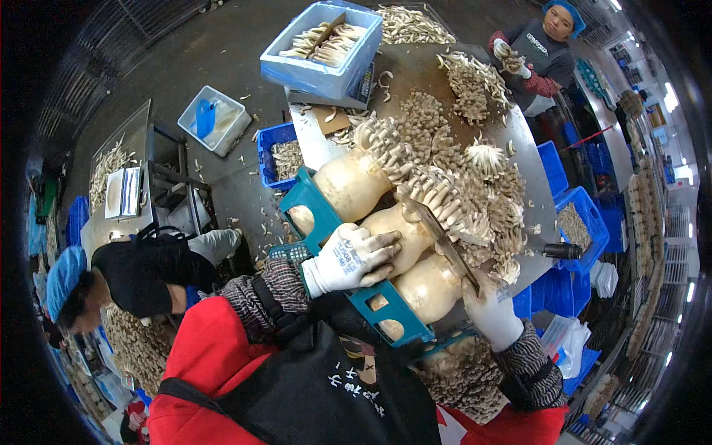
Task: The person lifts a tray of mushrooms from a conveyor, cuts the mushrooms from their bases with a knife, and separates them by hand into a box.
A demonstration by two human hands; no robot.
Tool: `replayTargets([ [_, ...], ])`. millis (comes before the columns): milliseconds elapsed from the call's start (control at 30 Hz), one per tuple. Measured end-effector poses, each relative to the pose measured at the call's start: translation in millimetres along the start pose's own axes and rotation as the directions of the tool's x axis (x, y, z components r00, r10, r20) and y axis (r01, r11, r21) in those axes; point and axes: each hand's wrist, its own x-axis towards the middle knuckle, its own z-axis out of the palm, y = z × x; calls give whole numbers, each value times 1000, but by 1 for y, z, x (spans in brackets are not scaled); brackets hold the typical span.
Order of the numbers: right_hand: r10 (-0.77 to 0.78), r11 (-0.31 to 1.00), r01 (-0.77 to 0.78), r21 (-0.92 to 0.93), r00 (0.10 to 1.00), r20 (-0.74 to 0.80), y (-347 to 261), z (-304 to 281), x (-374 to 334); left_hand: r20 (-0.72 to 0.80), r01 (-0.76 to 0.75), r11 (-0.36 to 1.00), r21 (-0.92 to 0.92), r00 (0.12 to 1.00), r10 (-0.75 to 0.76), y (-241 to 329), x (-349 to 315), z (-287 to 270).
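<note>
A teal crate (315, 211) lies tilted before me, with several rounded, cream-coloured mushroom-growing bottles (354, 184) on their sides in it. My left hand (350, 259), in a white glove with grey-stained fingers, rests on the middle bottle (404, 236), fingers extended and apart. My right hand (491, 308), also gloved, is closed around the near end of a long, dark-bladed knife (443, 241). Its blade runs along the bottles' mouths, between them and the mushrooms. Clusters of pale-stemmed, brown-capped mushrooms (452, 196) pile up beyond the blade on the metal table (525, 144).
A blue-lined bin of mushrooms (320, 68) stands on a scale at the far side. Blue crates (586, 222) sit at the right, beside a dark cylinder (562, 251). One co-worker (545, 59) stands across the table holding mushrooms; another (141, 278) bends at the left.
</note>
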Motion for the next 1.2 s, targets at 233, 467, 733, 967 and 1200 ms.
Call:
replayTargets([
  [233,52,998,-51,32,999,-11,7,35,-17,18,14,1000,10,1000,-14,-1,0,5],
  [467,498,749,-490,446,860,110,-1,46,-15,45,6,1000,16,999,-7,-1,6,4],
  [733,-123,975,165,-148,958,259,20,46,5,65,12,1000,15,998,-13,-5,5,0],
  [967,292,746,-629,219,604,742,27,70,80,-100,-15,891,-454,994,-33,-1,-30,60],
  [1200,171,780,-549,302,650,740,50,123,71,-128,68,997,-37,989,-72,12,-25,31],
])
